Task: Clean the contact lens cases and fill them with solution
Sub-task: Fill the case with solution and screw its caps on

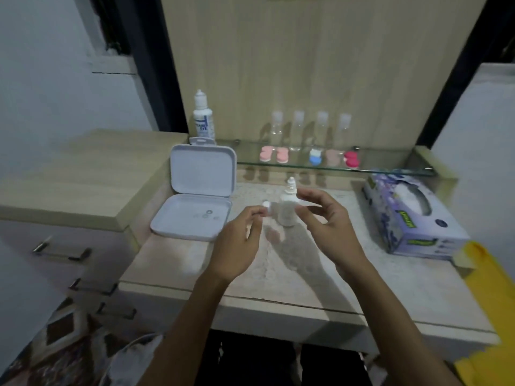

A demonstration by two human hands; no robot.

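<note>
Head view shows both hands over the middle of the surface (278, 274). The left hand (239, 240) pinches a small white cap (266, 204) between its fingertips. The right hand (331, 229) is loosely curled just beside a small white dropper bottle (288, 207), uncapped and standing upright; blur makes it hard to say if the fingers actually touch it. An open white plastic box (200, 190) sits toward the left edge, a tissue box (409, 218) near the right edge. On the glass shelf (390, 169) along the back edge are contact lens cases (309, 158) in pink, blue and red, with four clear vials (310, 129) behind them and a bigger solution bottle (203, 118) at its left end.
</note>
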